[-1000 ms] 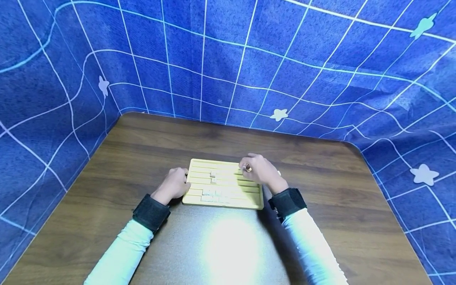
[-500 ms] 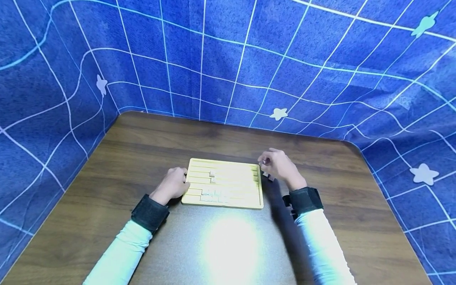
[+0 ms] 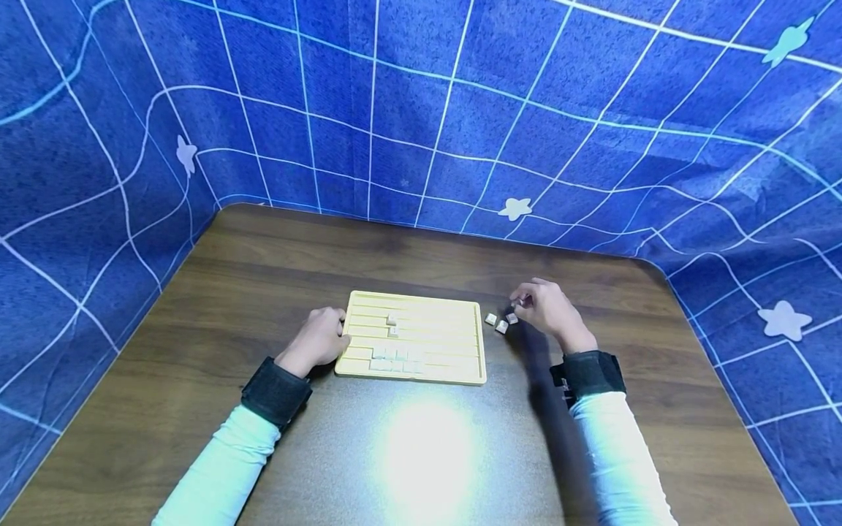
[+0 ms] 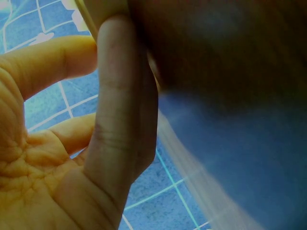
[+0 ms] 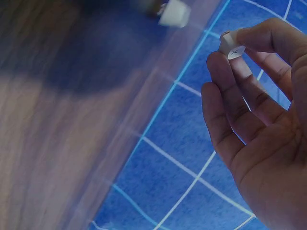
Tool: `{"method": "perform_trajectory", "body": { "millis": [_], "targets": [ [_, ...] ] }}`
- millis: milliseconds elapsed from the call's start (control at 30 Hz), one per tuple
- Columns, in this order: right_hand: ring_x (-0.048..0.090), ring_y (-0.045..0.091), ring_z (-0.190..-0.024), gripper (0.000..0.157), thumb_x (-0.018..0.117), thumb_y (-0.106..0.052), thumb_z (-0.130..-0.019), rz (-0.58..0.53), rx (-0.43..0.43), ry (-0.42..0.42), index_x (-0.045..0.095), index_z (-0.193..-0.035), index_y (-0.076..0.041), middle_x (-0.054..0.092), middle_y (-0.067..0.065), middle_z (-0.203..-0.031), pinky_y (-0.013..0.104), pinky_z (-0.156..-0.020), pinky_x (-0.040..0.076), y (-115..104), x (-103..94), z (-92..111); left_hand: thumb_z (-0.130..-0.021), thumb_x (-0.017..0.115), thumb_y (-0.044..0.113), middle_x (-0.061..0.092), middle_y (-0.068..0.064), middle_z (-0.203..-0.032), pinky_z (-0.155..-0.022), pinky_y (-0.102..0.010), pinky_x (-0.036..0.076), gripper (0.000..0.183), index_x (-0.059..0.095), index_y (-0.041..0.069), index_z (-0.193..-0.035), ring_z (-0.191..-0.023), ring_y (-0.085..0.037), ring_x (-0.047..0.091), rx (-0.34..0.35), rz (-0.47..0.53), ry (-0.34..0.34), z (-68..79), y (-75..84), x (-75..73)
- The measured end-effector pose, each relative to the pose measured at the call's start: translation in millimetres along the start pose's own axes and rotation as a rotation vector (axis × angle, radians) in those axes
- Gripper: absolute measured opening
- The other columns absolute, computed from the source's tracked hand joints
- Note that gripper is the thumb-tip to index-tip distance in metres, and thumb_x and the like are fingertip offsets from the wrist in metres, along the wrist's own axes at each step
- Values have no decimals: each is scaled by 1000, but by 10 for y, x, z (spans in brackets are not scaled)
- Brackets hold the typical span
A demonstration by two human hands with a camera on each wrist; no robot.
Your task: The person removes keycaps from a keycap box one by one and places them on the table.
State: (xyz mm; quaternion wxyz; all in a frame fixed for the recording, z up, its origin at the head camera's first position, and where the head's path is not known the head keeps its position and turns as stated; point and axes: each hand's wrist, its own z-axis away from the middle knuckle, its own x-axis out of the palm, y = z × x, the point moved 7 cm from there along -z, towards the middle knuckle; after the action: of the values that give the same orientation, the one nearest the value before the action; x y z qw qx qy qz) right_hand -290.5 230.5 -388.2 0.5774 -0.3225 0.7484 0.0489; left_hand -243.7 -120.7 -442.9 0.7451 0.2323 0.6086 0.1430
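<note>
A pale yellow tray (image 3: pixel 447 341) with long ridged rows lies on the table and holds several small whitish keycaps (image 3: pixel 392 319). At the tray's left edge my left hand (image 3: pixel 316 340) grips it, thumb over the rim; the left wrist view shows the fingers (image 4: pixel 117 96) up close against that edge. To the right of the tray, my right hand (image 3: pixel 549 310) pinches one white keycap (image 5: pixel 234 45) between thumb and fingertips, with its hollow side partly showing. Three loose keycaps (image 3: pixel 502 326) lie on the wood between the tray and this hand.
The brown wooden table (image 3: pixel 289 248) is bounded at the back and sides by a blue cloth (image 3: pixel 408 109) with a white grid and stars. A bright light glare (image 3: pixel 427 460) covers the table's front middle.
My right hand has moved right, from above the tray's upper right corner to the table beyond it, uncovering the loose keycaps. My left hand has stayed at the tray's left edge.
</note>
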Motion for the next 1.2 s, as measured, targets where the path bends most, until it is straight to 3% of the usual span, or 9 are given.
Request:
{"method": "perform_trajectory", "body": {
  "millis": [400, 700, 1200],
  "targets": [
    [57, 24, -68, 15, 65, 0, -67, 17, 39, -39, 70, -82, 0, 64, 14, -72, 41, -61, 50, 151, 57, 108, -82, 58, 8, 48, -5, -71, -64, -35, 41, 14, 58, 0, -94, -71, -24, 48, -9, -8, -8, 4, 6, -11],
    [60, 27, -73, 16, 66, -2, -69, 19, 122, -118, 69, -84, 0, 66, 16, -79, 45, -68, 53, 253, 155, 197, -82, 57, 6, 54, -9, -75, -70, -40, 47, 35, 56, -12, -112, -74, -24, 51, 21, 6, 2, 20, 37, -11],
    [60, 25, -74, 18, 66, -2, -68, 65, 124, -165, 69, -86, -2, 66, 14, -81, 45, -69, 52, 277, 223, 219, -80, 57, 4, 50, -4, -67, -58, -31, 40, 28, 59, -8, -105, -63, -20, 47, 35, 11, 28, 23, 49, -18]
  ]
}}
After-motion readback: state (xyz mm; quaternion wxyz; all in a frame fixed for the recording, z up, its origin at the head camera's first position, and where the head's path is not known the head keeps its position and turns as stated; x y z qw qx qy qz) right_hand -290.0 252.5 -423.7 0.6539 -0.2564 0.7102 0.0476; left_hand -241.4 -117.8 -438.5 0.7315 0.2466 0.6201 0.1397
